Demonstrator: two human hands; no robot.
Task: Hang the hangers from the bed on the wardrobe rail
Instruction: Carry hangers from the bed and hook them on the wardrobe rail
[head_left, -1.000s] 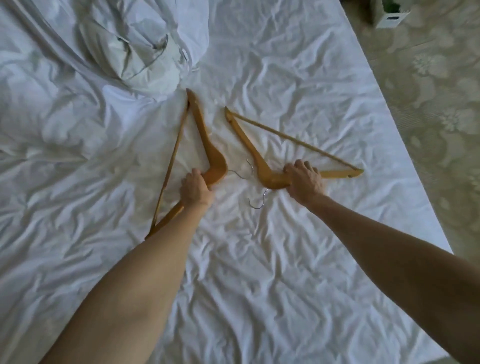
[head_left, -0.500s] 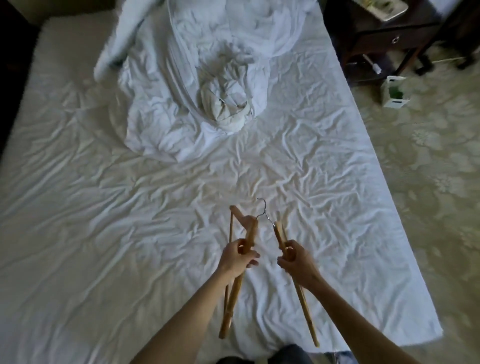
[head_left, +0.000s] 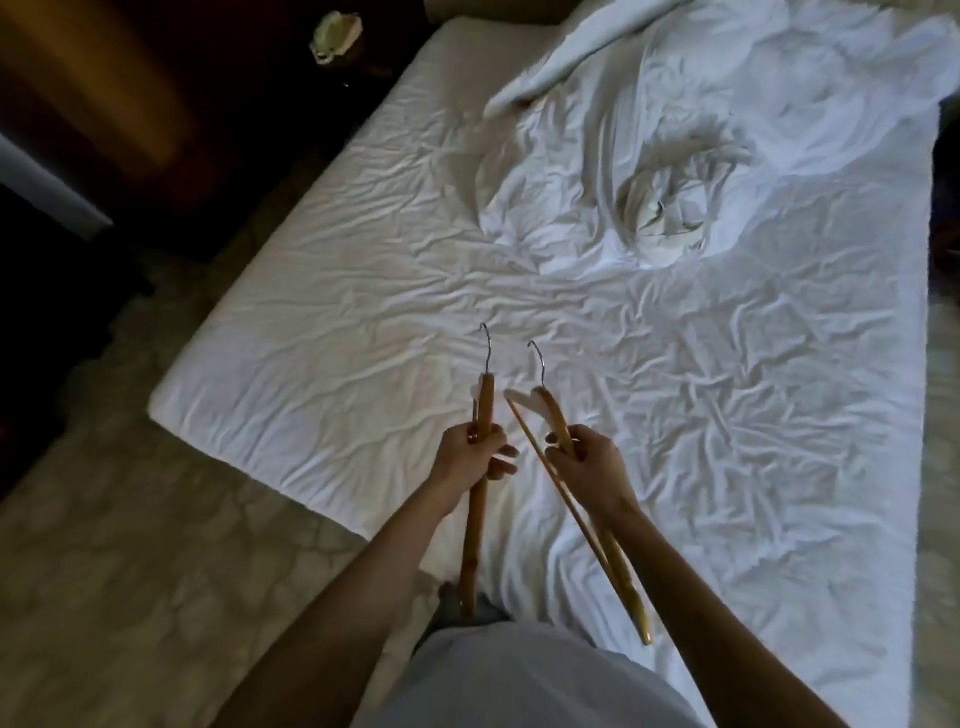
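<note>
Two wooden hangers with metal hooks are held upright above the foot of the bed (head_left: 363, 291), hooks pointing away from me. My left hand (head_left: 470, 457) grips the left hanger (head_left: 479, 530) around its wooden body, seen almost edge-on. My right hand (head_left: 589, 467) grips the right hanger (head_left: 602, 540) just below its neck; its thin lower bar runs down toward my waist. No wardrobe rail is in view.
A rumpled white duvet (head_left: 670, 171) is heaped at the far right of the bed. Patterned carpet (head_left: 130, 571) lies to the left. Dark furniture (head_left: 104, 130) stands at the upper left, with a pale object (head_left: 335, 31) beyond it.
Both hangers were lifted off the sheet and turned upright in my hands. The view has swung left, so the bed now sits to the right and dark furniture shows on the left.
</note>
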